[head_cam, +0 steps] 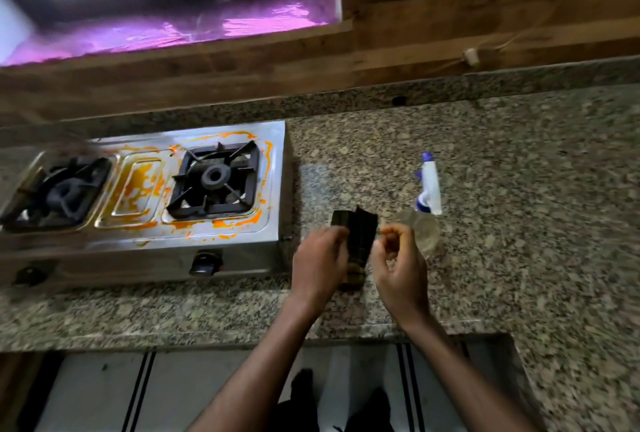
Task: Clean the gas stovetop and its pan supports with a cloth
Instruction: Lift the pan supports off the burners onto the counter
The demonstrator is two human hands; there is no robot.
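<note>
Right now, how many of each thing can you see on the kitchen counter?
Stove: 1
Pan supports: 2
Knobs: 2
Dark cloth, held by the left hand and right hand: 1
Spray bottle: 1
Total: 7

Steel gas stove (pixel 273 168) on granite surface (pixel 519 154) — orange spill smeared around right pan support (pixel 214 182) and centre panel. Right of stove: dark cloth (pixel 358 237) held between left hand (pixel 320 263) and right hand (pixel 398 265), both closed on edges. Spray bottle (pixel 429 203) lying further right of stove — just beyond right hand.
</note>
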